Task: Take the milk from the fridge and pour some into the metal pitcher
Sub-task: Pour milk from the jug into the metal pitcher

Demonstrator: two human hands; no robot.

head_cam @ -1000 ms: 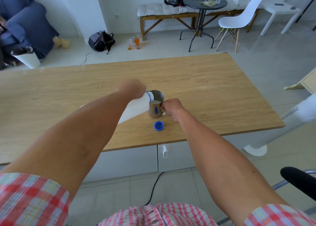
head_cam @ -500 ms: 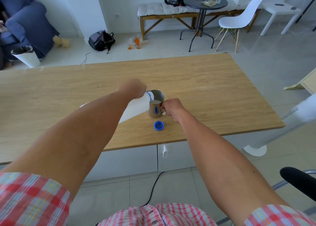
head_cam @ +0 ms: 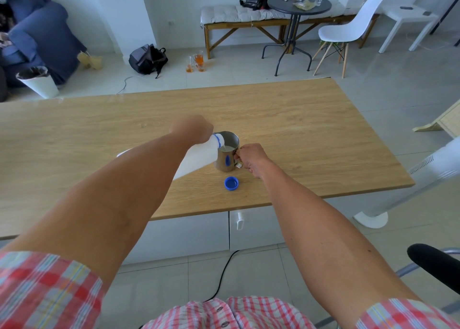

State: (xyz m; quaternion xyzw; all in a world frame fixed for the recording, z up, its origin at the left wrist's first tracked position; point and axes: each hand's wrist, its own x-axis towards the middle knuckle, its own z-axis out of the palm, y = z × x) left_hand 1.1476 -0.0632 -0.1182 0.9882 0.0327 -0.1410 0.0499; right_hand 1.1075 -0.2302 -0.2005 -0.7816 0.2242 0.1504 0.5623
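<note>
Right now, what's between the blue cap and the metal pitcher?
Nothing: the head view shows only bare table between the blue cap and the metal pitcher; they stand apart, cap nearer the person.

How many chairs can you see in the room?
2 for sure: a white chair beside the round black table at the back, and a blue armchair in the far left corner. More may be hidden out of view.
</note>
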